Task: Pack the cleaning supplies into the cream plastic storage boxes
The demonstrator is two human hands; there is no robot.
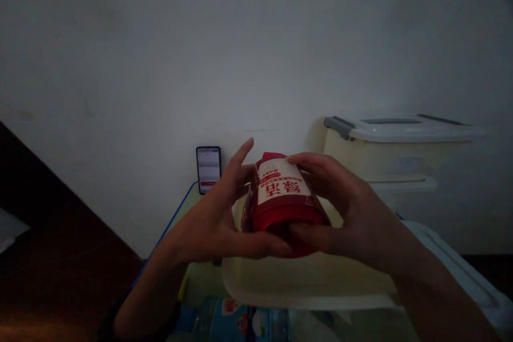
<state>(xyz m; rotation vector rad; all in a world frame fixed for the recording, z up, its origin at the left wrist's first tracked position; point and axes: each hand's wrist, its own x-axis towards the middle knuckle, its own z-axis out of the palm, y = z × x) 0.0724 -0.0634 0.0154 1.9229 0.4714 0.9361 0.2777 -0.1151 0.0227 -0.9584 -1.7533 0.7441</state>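
Between both hands is a red roll (284, 187) with a cream paper label bearing red Chinese characters, seen upside down. It looks like a roll of plastic bags, though I cannot be sure. My left hand (228, 214) grips its left side, thumb along the near end and index finger raised. On the right side, my right hand (340, 203) curls its fingers over the top, with the thumb at the near end. Below the roll is an uncovered cream plastic bin (320, 299); the hands and roll hide part of its inside.
A phone (209, 170) with a lit screen leans against the white wall (180, 64). At right stands a lidded storage box (401, 165), with a pale lid (457, 267) nearer me. A plastic bottle with a blue label (236, 320) lies in front of the bin.
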